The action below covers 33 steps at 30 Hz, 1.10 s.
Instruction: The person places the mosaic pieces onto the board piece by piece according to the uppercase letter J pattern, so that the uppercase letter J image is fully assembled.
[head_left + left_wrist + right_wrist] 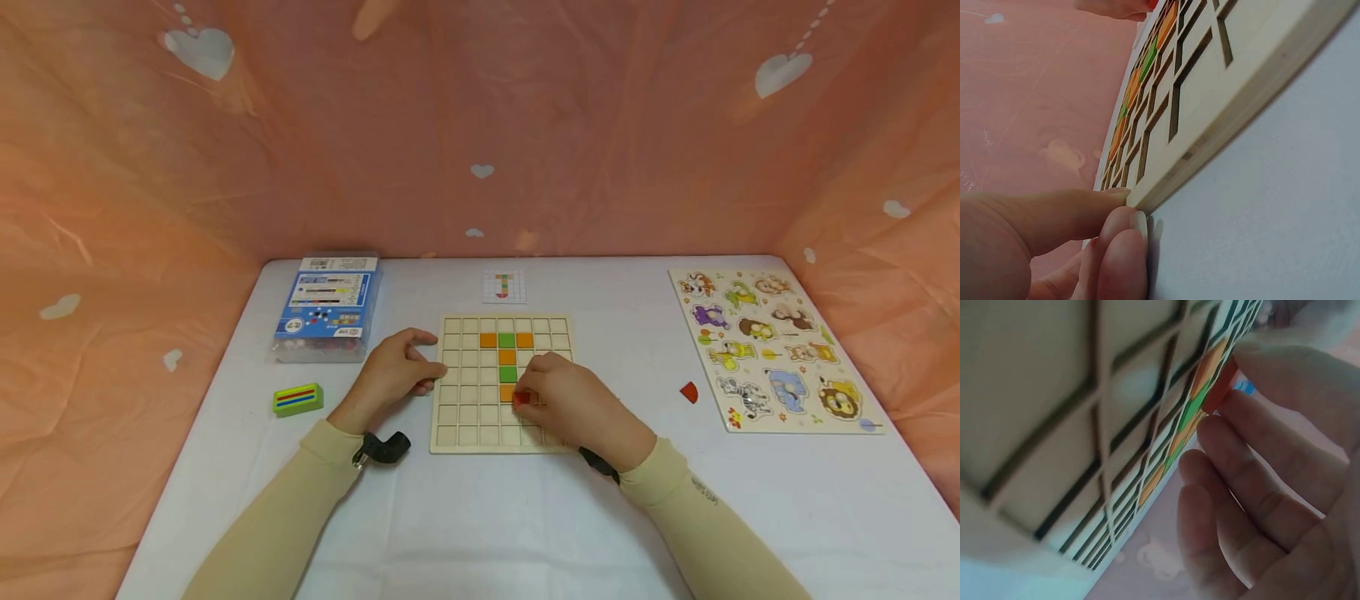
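Note:
My right hand (pixel 566 404) pinches a small red piece (pixel 1219 387) between thumb and fingertip, low over the wooden grid board (pixel 468 414). The piece is partly hidden by the fingers and overlaps the lowest orange tile (pixel 507 392). Orange and green tiles lie in the grid as a short row with a column beneath, including a green tile (pixel 507 375). At the board's left edge, my left hand (pixel 393 367) touches the rim with its thumb tip; the index finger reaches forward, and the lower fingers bend beside the board's side in the left wrist view.
Behind the board lies a pattern card (pixel 504 287). A boxed set (pixel 330 308) and a green block with coloured stripes (pixel 297 400) sit left. Rightward are a red quarter-circle piece (pixel 689 392) and an animal puzzle board (pixel 772 350). Patterned cloth (pixel 525 125) borders the table.

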Available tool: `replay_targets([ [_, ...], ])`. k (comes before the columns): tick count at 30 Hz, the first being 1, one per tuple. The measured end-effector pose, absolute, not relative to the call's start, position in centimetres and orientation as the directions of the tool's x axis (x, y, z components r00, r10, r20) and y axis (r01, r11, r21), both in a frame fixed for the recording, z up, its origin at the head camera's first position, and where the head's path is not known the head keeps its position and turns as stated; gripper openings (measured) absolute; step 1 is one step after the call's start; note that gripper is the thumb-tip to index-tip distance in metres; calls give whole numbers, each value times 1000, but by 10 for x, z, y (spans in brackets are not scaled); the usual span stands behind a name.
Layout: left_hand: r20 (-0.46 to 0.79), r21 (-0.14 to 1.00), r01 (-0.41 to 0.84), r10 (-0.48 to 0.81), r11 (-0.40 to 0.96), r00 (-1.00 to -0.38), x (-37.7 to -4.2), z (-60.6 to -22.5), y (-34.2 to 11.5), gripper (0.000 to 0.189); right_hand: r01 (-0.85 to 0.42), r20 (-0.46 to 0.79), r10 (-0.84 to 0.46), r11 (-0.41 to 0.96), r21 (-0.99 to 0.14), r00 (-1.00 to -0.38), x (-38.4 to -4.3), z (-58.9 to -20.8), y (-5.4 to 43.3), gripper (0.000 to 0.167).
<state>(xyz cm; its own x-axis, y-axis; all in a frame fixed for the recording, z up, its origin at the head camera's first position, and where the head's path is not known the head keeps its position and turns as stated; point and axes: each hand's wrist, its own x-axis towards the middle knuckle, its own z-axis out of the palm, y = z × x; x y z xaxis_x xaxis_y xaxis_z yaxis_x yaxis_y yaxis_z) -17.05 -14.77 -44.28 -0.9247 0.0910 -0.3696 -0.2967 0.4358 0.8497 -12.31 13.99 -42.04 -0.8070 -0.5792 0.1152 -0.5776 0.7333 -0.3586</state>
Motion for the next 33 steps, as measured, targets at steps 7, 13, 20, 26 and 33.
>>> replay_targets([
  [7,-377,840,-303,82,450,-923,-171,-443,-148,56,-618,122,-620,705,-348,-775,-119,-425,130,4],
  [13,-385,836,-311,80,452,-919,-171,-441,-148,56,-639,138,-633,699,-321,-761,-118,-428,128,5],
  [20,-380,840,-304,87,450,-921,-171,-443,-148,56,-664,174,-644,691,-286,-745,-116,-428,127,5],
  [26,-380,841,-303,91,447,-920,-172,-441,-148,56,-672,187,-648,686,-278,-738,-117,-429,128,5],
  [33,-387,837,-311,86,451,-918,-171,-441,-147,56,-661,164,-644,691,-294,-747,-116,-428,128,7],
])
